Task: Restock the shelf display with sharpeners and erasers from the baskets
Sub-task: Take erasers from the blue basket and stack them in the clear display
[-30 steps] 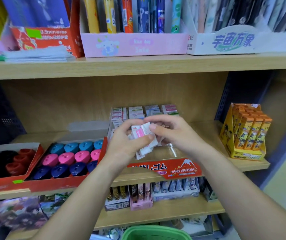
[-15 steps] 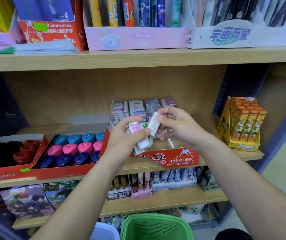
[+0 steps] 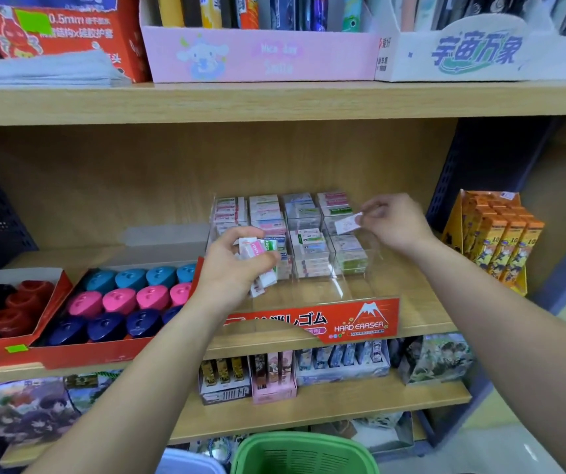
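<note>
My left hand (image 3: pixel 230 271) grips a bundle of several small wrapped erasers (image 3: pixel 257 254) over the front left of the clear eraser display (image 3: pixel 312 323) with the red "HARD ERASER" front. My right hand (image 3: pixel 394 222) pinches one white eraser (image 3: pixel 345 223) above the display's right column, where stacked erasers (image 3: pixel 348 251) lie. To the left sits a red tray of blue, pink and navy sharpeners (image 3: pixel 120 299), and beside it a tray of red and black sharpeners (image 3: pixel 14 309).
A green basket (image 3: pixel 303 453) and a pale blue basket (image 3: pixel 189 463) stand below, at the frame's bottom edge. An orange box of packs (image 3: pixel 500 234) stands at the shelf's right end. Boxes of pens line the upper shelf (image 3: pixel 274 100). Card boxes fill the lower shelf.
My right hand took one eraser from the bundle in my left hand and carried it right and back, over the display's right column. My left hand dropped slightly with the rest.
</note>
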### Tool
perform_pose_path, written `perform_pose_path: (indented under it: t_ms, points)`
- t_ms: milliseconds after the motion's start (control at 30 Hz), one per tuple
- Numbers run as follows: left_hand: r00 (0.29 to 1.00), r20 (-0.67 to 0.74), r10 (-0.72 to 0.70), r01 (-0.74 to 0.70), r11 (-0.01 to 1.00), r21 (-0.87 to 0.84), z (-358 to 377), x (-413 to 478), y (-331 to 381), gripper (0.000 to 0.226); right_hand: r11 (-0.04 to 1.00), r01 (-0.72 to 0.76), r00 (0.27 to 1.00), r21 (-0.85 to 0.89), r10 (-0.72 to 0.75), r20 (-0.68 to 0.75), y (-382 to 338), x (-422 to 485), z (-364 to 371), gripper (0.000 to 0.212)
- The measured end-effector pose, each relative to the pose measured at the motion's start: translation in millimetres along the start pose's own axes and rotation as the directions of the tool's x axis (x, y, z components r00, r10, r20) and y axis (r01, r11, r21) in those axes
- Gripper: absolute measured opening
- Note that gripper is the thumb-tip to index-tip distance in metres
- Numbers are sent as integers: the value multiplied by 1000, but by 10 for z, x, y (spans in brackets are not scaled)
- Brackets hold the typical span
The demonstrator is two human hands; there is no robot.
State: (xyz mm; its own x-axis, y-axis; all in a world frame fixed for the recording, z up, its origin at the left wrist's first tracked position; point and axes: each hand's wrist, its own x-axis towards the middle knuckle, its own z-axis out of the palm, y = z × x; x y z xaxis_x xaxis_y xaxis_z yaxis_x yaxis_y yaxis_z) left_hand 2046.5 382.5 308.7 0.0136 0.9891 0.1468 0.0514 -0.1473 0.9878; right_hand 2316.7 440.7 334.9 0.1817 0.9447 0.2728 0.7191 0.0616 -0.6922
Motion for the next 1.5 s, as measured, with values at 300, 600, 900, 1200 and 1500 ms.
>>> perform_pose_path:
  t_ms: [300,600,900,1200,1500]
  points:
    - [1000,-26,-2,0,998,-61,-86,98,-182,37,955,128,989,-268,-142,-33,131,165,280,11]
    - [1000,-26,10,-12,999,-47,-105,-28,-75,33,954,168,962,-247,-214,-170,-12,-82,344,13]
    - [1000,18,-9,12,992,-124,-128,-344,112,32,865,80,931,495,-243,274,-828,-975,572,18]
    - [1000,27,-11,13,996,-89,-273,-552,204,29,809,-14,940,588,-190,283,-994,-1182,496,4]
    - [995,98,23,-35,991,129,-409,-598,141,34,762,-145,936,631,-101,337,-765,-1401,715,6]
